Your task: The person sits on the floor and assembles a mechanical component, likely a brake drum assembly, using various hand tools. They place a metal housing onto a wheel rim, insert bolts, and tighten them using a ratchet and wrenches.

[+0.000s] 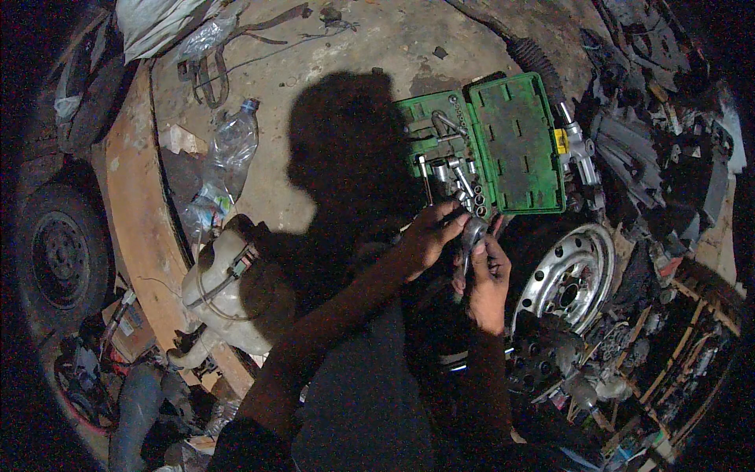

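In front of my body, my right hand (489, 287) is closed round the handle of a metal ratchet wrench (474, 232), its rounded head pointing up. My left hand (429, 240) has its fingers pinched together right beside that head; whatever small piece sits between them is hidden. Just beyond both hands lies an open green socket set case (519, 145). Its left half is partly in shadow and holds several shiny sockets (480, 200) and metal bars. The lid half on the right shows moulded slots.
A steel wheel rim (578, 275) stands close to my right hand. Metal tool parts (580, 153) lie beside the case. To the left are a whitish plastic tank (212, 275), a clear bottle (236, 138), a wooden board (134, 173) and a tyre (63, 252). Dark scrap parts (653, 157) heap up on the right.
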`<act>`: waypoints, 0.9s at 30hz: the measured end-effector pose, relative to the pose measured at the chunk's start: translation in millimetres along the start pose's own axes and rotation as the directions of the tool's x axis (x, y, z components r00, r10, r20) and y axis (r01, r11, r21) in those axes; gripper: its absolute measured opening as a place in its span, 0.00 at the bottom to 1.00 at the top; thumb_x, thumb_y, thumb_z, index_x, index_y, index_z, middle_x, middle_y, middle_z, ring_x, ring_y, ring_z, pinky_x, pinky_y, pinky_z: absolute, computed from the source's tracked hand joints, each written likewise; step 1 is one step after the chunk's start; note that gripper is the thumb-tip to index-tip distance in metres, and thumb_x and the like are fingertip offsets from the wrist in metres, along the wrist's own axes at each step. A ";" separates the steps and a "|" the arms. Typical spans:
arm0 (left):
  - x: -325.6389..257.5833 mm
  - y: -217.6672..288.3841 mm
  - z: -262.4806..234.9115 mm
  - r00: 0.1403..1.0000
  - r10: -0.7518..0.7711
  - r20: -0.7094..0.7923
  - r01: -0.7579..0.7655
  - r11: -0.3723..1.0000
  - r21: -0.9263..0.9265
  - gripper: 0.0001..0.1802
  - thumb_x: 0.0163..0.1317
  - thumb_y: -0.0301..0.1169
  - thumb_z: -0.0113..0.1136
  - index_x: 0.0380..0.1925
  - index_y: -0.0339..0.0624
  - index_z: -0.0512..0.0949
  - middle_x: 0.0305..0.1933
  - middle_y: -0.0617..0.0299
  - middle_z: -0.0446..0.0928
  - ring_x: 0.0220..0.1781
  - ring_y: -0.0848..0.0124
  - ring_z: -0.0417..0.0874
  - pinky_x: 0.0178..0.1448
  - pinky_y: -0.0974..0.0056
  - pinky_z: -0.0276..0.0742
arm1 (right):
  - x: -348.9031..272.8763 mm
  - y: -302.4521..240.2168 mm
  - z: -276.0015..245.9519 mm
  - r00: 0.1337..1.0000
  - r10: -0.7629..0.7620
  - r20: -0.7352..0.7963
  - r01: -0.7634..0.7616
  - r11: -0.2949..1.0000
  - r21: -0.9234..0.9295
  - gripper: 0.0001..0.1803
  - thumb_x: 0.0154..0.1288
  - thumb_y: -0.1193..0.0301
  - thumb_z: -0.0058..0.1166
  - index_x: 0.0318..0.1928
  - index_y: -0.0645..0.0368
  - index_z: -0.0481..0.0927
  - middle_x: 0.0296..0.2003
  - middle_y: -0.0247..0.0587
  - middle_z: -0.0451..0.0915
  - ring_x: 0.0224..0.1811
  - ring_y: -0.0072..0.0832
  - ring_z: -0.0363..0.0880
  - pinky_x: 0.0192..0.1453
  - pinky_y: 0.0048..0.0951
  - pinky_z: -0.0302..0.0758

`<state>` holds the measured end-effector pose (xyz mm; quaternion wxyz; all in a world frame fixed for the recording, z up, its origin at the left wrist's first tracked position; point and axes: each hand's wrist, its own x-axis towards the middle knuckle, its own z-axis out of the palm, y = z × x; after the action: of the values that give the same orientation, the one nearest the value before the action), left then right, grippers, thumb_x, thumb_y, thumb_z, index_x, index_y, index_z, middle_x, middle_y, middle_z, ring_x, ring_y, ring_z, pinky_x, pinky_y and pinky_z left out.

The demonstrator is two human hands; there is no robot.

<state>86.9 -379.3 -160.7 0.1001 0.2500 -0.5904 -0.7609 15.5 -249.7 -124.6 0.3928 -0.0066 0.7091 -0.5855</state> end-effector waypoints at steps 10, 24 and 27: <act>2.2 2.4 -1.5 0.997 0.075 0.003 -0.075 0.997 0.017 0.21 0.70 0.44 0.58 0.51 0.37 0.79 0.51 0.53 0.79 0.53 0.65 0.78 0.58 0.60 0.72 | 0.3 3.9 6.0 0.995 0.095 -0.021 -0.092 0.989 0.118 0.18 0.78 0.54 0.44 0.47 0.57 0.74 0.26 0.32 0.74 0.16 0.18 0.65 0.19 0.20 0.62; 18.5 -12.0 -9.8 0.999 -0.044 -0.024 0.046 0.990 0.130 0.14 0.67 0.38 0.62 0.43 0.38 0.80 0.43 0.54 0.82 0.43 0.63 0.82 0.49 0.58 0.76 | -2.0 -5.3 1.7 0.947 0.284 0.152 -0.322 0.829 0.457 0.16 0.78 0.55 0.43 0.50 0.54 0.71 0.25 0.31 0.70 0.16 0.17 0.60 0.18 0.20 0.58; 12.8 -29.7 -2.2 0.986 0.126 -0.109 -0.116 0.989 0.092 0.12 0.67 0.36 0.62 0.40 0.38 0.81 0.38 0.55 0.83 0.39 0.63 0.83 0.47 0.58 0.78 | -3.3 -7.5 -1.7 0.943 0.300 0.143 -0.332 0.829 0.451 0.17 0.78 0.55 0.43 0.48 0.55 0.71 0.24 0.31 0.69 0.15 0.16 0.59 0.18 0.19 0.57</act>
<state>81.2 -378.5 -192.6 0.1690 0.2612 -0.6298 -0.7117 13.4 -249.1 -116.5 0.4971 0.1867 0.5244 -0.6656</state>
